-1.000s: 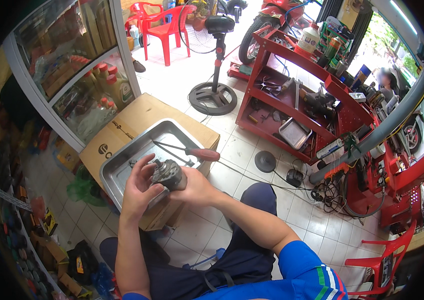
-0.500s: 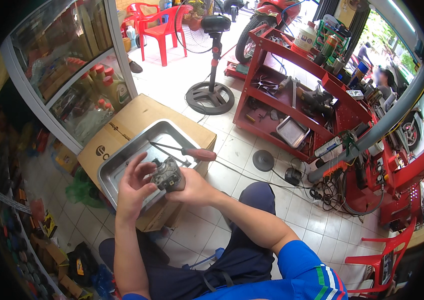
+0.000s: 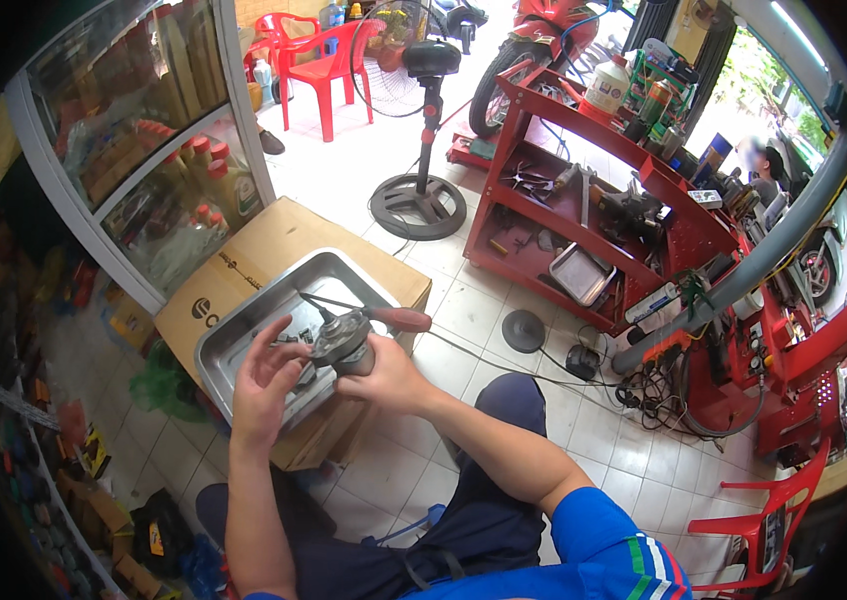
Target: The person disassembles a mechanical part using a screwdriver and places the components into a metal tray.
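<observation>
My right hand [image 3: 384, 374] grips a grey cast-metal machine part [image 3: 342, 338] with a rounded body, over the near side of a metal tray [image 3: 214, 350]. Fingers apart, my left hand [image 3: 269, 385] is raised at the part's left side; whether its fingertips touch the metal I cannot tell. Across the tray's right rim lies a red-handled tool [image 3: 402, 319] with a thin dark shaft, looking like a screwdriver. Small dark pieces [image 3: 303, 328] show in the tray, partly hidden behind my left fingers and the part.
The tray rests on a cardboard box [image 3: 289, 225] beside a glass-fronted cabinet [image 3: 99, 205]. A fan's round base [image 3: 418, 208] stands beyond. On the right is a red tool trolley [image 3: 584, 225], with cables [image 3: 659, 395] on the tiled floor near a grey post [image 3: 734, 285].
The metal part has been turned in my right hand, so a different, rounder side faces up. My left hand's fingers have shifted slightly beside it.
</observation>
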Motion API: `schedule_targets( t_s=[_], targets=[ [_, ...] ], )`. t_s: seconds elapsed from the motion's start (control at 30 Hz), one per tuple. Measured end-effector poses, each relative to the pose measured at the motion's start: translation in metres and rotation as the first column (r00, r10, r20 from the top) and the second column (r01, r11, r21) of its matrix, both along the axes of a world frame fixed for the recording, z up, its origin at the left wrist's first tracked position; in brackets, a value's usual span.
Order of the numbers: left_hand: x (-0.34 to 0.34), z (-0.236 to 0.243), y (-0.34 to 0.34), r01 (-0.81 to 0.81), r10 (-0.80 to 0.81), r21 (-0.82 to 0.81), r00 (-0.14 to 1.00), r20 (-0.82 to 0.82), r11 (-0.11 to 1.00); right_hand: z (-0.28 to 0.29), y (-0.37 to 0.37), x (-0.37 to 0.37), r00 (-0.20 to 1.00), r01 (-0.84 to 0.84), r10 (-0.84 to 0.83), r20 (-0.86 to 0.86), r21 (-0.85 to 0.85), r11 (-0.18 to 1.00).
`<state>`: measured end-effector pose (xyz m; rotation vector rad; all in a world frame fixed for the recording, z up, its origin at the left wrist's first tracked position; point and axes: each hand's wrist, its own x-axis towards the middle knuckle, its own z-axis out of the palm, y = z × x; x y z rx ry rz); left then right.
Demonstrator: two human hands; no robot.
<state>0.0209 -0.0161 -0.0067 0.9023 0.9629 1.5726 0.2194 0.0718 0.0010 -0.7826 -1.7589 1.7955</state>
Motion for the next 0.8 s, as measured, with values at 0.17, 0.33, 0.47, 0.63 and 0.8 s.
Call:
schedule_targets(
  t_s=[0.17,0.33,0.47,0.63,0.8],
  targets=[
    [0.005,0.002,0.002,-0.001,0.003,0.012,0.991,-0.137,1.000,-0.017,-0.001,-0.002,0.995,-0.028,0.044,-0.091,0.168,0.985],
    [0.014,0.005,0.004,0.078,-0.057,0.113,0.983,-0.176,0.991,-0.007,-0.007,0.000,0.984,-0.172,0.177,-0.025,0.146,0.974],
    [0.015,0.007,0.001,0.094,-0.083,0.087,0.989,-0.125,0.992,-0.006,-0.010,-0.003,0.992,-0.121,0.124,-0.016,0.132,0.984],
    [0.010,-0.002,0.004,0.016,-0.012,0.045,0.996,-0.088,0.999,-0.017,-0.002,-0.003,1.000,0.003,0.001,-0.022,0.177,0.984],
    [0.004,-0.001,0.004,-0.026,0.026,0.016,1.000,-0.012,1.000,-0.005,0.003,0.002,1.000,0.010,-0.012,0.018,0.097,0.995]
  ],
)
